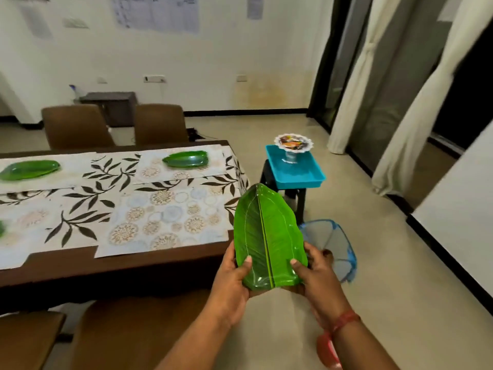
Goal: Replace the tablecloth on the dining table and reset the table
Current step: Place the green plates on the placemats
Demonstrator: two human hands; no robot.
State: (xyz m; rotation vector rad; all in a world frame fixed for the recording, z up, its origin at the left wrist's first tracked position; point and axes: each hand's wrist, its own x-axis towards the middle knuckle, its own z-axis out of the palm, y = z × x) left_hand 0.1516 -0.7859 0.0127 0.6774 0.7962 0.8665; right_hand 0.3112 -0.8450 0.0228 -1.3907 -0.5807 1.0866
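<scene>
A: What fills the left half of the frame?

B: The counter [160, 265], dark brown, under a tablecloth [88, 204] printed with dark leaf sprays. Pale placemats [170, 217] with ring patterns lie on top. Two green leaf-shaped plates lie at its upper edge, one at far left [29, 169] and one nearer the centre [185, 158].

A: And the hands?

B: Lower centre, off the counter's right end. The left hand [232, 276] and right hand [317, 273] hold a third leaf plate [266, 236] by its near end, thumbs pressed on its top face, the other fingers curled beneath.

A: Behind it?

B: A blue tray [306, 177] on a dark stool [296, 198], centre right, bearing a white stemmed dish [293, 144]. A blue mesh basket [336, 244] lies on the floor.

A: Any writing?

B: Papers [157, 12] on the upper wall, too blurred to read.
</scene>
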